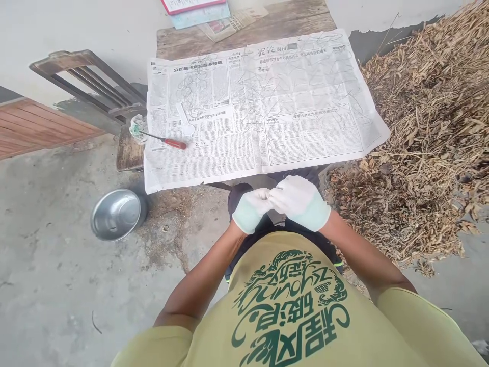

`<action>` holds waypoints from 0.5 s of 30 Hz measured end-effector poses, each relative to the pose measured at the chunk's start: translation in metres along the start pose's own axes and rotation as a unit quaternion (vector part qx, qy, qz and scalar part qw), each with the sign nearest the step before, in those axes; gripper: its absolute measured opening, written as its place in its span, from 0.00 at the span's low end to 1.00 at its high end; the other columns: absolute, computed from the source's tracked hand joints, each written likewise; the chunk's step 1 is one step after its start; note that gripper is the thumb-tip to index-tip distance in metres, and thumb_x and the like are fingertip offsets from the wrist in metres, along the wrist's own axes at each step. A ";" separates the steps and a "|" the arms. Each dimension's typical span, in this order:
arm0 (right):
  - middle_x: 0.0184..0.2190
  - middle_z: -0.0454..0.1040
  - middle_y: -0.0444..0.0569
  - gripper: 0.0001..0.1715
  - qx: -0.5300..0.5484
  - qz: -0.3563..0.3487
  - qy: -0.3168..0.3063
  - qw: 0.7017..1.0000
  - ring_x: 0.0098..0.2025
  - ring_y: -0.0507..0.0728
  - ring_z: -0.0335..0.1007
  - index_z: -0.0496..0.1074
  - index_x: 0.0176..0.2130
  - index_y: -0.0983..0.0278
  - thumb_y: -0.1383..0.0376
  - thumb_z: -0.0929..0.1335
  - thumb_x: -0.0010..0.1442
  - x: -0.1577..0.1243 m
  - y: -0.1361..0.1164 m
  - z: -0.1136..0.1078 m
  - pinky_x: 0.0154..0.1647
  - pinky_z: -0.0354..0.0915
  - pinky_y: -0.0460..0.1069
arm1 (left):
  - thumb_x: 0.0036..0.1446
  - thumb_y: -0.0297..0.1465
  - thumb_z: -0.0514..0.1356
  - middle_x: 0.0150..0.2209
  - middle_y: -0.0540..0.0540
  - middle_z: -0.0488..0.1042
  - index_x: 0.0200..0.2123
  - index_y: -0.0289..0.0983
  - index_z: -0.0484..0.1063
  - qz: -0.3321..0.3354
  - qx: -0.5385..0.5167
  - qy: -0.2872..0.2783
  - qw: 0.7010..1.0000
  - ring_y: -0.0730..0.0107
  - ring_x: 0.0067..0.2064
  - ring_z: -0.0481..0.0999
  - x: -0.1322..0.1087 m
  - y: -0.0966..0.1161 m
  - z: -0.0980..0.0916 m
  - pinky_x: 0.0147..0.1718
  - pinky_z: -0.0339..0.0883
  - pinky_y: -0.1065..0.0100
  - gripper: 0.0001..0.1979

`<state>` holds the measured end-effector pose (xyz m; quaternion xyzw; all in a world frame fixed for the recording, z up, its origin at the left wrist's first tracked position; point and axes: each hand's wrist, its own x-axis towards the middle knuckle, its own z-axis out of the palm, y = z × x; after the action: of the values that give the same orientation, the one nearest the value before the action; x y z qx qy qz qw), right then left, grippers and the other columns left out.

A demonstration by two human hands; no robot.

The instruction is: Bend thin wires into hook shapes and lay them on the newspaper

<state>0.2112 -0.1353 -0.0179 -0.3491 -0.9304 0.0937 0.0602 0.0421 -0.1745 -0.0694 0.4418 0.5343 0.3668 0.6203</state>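
The left hand (250, 206) and the right hand (300, 201) wear thin knit gloves, white at the fingers and pale green at the cuffs. Their curled fingers are pressed together and the 2 hands meet at the fingertips, in front of the lap and just below the near edge of the newspaper (229, 158). Whether anything thin is pinched between them, I cannot tell.

The newspaper, matt and creased, covers most of the rough, grainy wooden table (290, 20). On its left half lie thin round wire loops (186, 90); on its right half spread fine, angular wire shapes (250, 99), some star-like. A slim white piece (186, 120), rounded at its near end, lies near the loops. The screwdriver (173, 143) has a smooth red handle on the paper and a metal shaft reaching past the left edge, towards a crumpled white-and-green wrapper (136, 126) on the wooden chair (130, 153).

The round, shiny metal pot (96, 210) stands on the concrete floor; its inside shows bright reflections. At right lie brittle, tangled dry stalks (412, 188).
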 end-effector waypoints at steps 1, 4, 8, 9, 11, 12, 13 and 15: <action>0.28 0.75 0.52 0.16 0.006 0.004 0.029 1.000 0.33 0.59 0.66 0.77 0.32 0.65 0.67 0.65 0.70 -0.002 0.001 0.006 0.35 0.51 0.55 | 0.54 0.45 0.72 0.29 0.43 0.83 0.26 0.36 0.77 0.002 -0.002 0.006 1.000 0.60 0.34 0.83 -0.001 0.000 0.001 0.39 0.77 0.64 0.18; 0.28 0.75 0.52 0.18 0.038 0.030 0.132 0.990 0.34 0.59 0.66 0.76 0.30 0.64 0.68 0.63 0.70 -0.009 0.000 0.023 0.37 0.55 0.55 | 0.55 0.45 0.72 0.30 0.44 0.84 0.28 0.36 0.79 0.008 0.000 0.002 1.000 0.60 0.36 0.83 -0.004 -0.001 0.005 0.40 0.77 0.64 0.17; 0.24 0.70 0.48 0.24 0.128 0.103 0.233 0.958 0.30 0.56 0.64 0.72 0.26 0.61 0.66 0.61 0.73 -0.013 -0.009 0.035 0.34 0.57 0.53 | 0.54 0.46 0.73 0.30 0.44 0.83 0.28 0.36 0.79 0.014 -0.007 0.015 1.000 0.61 0.35 0.83 -0.007 -0.005 0.009 0.38 0.77 0.64 0.19; 0.23 0.68 0.47 0.25 0.165 0.137 0.250 0.944 0.28 0.55 0.63 0.69 0.24 0.61 0.65 0.61 0.73 -0.012 -0.012 0.036 0.33 0.57 0.52 | 0.53 0.47 0.73 0.30 0.44 0.84 0.28 0.36 0.79 0.013 -0.011 0.015 1.000 0.61 0.34 0.83 -0.008 -0.006 0.009 0.38 0.77 0.64 0.19; 0.22 0.67 0.45 0.27 0.239 0.202 0.269 0.911 0.27 0.53 0.63 0.64 0.21 0.60 0.64 0.62 0.73 -0.009 -0.017 0.036 0.32 0.59 0.50 | 0.53 0.47 0.73 0.30 0.43 0.84 0.28 0.35 0.79 0.005 -0.024 0.003 1.000 0.60 0.34 0.83 -0.009 -0.008 0.010 0.38 0.77 0.63 0.20; 0.21 0.67 0.45 0.27 0.272 0.227 0.271 0.895 0.26 0.52 0.64 0.63 0.20 0.60 0.64 0.62 0.72 -0.008 -0.019 0.036 0.32 0.59 0.50 | 0.53 0.48 0.73 0.30 0.42 0.84 0.29 0.35 0.79 0.000 -0.033 -0.008 0.999 0.60 0.34 0.83 -0.009 -0.009 0.011 0.38 0.77 0.63 0.20; 0.21 0.68 0.44 0.27 0.296 0.249 0.269 0.882 0.26 0.52 0.64 0.62 0.20 0.60 0.63 0.63 0.72 -0.007 -0.020 0.035 0.32 0.60 0.49 | 0.53 0.48 0.73 0.30 0.41 0.84 0.29 0.35 0.79 -0.007 -0.044 -0.019 0.999 0.60 0.34 0.83 -0.010 -0.009 0.011 0.37 0.77 0.63 0.21; 0.22 0.70 0.44 0.25 0.315 0.274 0.259 0.871 0.26 0.52 0.67 0.64 0.21 0.60 0.63 0.64 0.71 -0.007 -0.023 0.032 0.33 0.62 0.49 | 0.54 0.47 0.72 0.30 0.40 0.84 0.29 0.34 0.78 -0.019 -0.065 -0.040 0.997 0.61 0.33 0.83 -0.012 -0.009 0.009 0.36 0.77 0.63 0.21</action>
<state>0.1962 -0.1612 -0.0447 -0.5644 -0.6697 0.3004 0.3778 0.0494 -0.1898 -0.0739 0.4042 0.4926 0.3712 0.6754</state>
